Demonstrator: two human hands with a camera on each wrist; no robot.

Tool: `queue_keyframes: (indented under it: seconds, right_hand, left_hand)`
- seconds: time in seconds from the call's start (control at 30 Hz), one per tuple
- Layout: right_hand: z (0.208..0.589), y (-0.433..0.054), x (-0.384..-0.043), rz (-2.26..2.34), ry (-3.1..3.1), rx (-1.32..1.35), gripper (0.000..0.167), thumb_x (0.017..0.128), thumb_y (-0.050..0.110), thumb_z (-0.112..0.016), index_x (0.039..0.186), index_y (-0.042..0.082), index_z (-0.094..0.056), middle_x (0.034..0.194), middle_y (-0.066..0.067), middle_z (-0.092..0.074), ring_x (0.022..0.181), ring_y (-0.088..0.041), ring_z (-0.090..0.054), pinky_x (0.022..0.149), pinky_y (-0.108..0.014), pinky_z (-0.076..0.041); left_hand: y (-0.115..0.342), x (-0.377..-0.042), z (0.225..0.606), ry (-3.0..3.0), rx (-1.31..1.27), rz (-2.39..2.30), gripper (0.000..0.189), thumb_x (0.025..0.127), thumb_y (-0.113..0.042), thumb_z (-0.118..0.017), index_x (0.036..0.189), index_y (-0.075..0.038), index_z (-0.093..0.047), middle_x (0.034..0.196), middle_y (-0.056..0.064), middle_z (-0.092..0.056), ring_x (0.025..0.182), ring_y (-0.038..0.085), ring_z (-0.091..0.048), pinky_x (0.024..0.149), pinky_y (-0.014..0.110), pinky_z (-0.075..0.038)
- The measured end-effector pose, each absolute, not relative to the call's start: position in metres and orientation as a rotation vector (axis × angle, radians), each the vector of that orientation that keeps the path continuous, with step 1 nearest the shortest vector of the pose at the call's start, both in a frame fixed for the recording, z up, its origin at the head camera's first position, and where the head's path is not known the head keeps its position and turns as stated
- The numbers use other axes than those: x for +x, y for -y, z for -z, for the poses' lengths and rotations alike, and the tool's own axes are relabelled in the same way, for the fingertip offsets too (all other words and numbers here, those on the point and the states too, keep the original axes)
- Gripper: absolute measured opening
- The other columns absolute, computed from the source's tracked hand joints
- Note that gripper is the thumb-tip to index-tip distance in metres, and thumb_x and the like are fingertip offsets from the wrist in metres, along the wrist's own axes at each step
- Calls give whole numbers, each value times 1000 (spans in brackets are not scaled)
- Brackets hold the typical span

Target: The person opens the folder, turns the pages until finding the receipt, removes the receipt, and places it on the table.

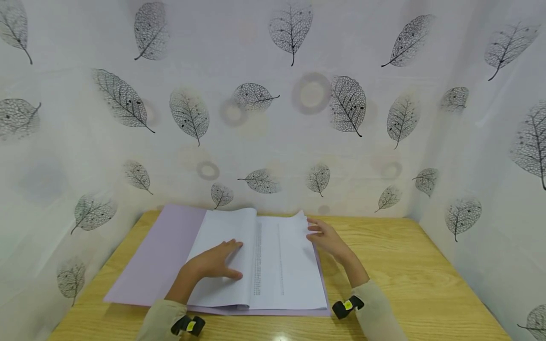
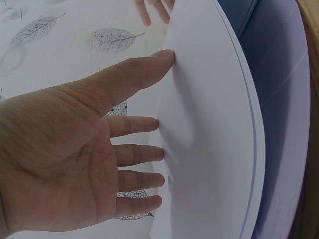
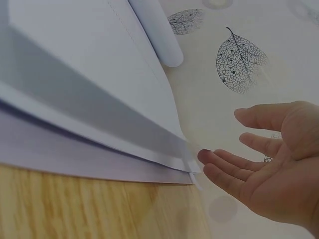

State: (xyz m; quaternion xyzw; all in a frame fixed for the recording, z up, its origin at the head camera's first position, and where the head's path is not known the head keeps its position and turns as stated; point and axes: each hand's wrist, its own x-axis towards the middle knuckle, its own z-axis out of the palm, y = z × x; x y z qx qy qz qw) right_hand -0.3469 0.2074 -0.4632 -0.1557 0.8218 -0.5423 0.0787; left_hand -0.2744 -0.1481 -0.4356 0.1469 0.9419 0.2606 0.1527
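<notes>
A purple folder (image 1: 159, 265) lies spread on the table, with a thick stack of white paper inside. Over the turned left-hand pages (image 1: 223, 222), my left hand (image 1: 213, 261) has its fingers and thumb spread, and the fingertips touch the sheet in the left wrist view. The right-hand page (image 1: 298, 265) bears narrow columns of small print, too small to read, and its top corner curls up. Beside that page's upper right edge is my right hand (image 1: 329, 239), fingers loosely extended. In the right wrist view, nothing shows between these fingers and thumb.
The wood-grain table (image 1: 396, 274) extends to the right of the folder. A pale curtain (image 1: 273, 142) printed with dark leaves encloses the back and both sides. Black straps with small yellow-marked devices sit on both wrists, over beige sleeves (image 1: 377, 310).
</notes>
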Motion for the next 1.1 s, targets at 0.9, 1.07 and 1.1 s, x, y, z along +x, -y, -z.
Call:
queue_keyframes:
  seconds: [0.9,1.07,1.1]
  right_hand:
    - [463,-215,-350,1652,-2356,-527,56,106,5,-49,156,-9,-28,140,-36,-54,122,-38,-62,102,-43,-57]
    - [461,-219,-350,1677,-2272,-510,50,107,7,-47,151,-12,-35,133,-33,-57,95,-14,-67,95,-36,-61]
    - [461,-219,-350,1684,-2254,-507,50,106,5,-48,151,-13,-35,133,-34,-57,92,-12,-66,92,-35,-61]
  left_hand:
    - [147,-275,435,-2681,410,-734,92,81,-38,-85,155,-5,-41,163,23,-34,153,44,-29,126,56,-26]
    - [147,-275,436,-2686,410,-725,92,83,-42,-83,155,-4,-39,162,23,-36,152,44,-30,126,56,-28]
    - [147,-274,436,-2686,410,-728,92,83,-42,-83,155,-4,-39,162,23,-36,152,44,-31,126,56,-28]
